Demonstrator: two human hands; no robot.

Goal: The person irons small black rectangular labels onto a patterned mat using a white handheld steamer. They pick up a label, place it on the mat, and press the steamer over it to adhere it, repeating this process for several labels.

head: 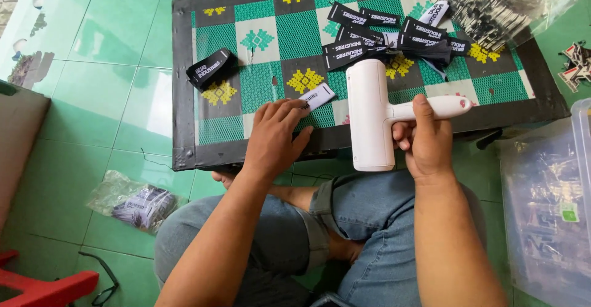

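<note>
Your right hand (426, 139) gripping white handheld steamer (372, 113) at table's near edge (184, 128). Your left hand (274, 136), fingers loosely spread, pressing white label (318, 96). Black label pile (388, 36) far side. Open tabletop between lone black label (211, 68) and hand.

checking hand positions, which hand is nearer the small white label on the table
Left. The left hand has its fingertips at the white label, touching or nearly so. The right hand is off to the label's right, gripping the white handheld device.

Left hand (274, 136) flat, right hand (425, 139) clenched
</note>
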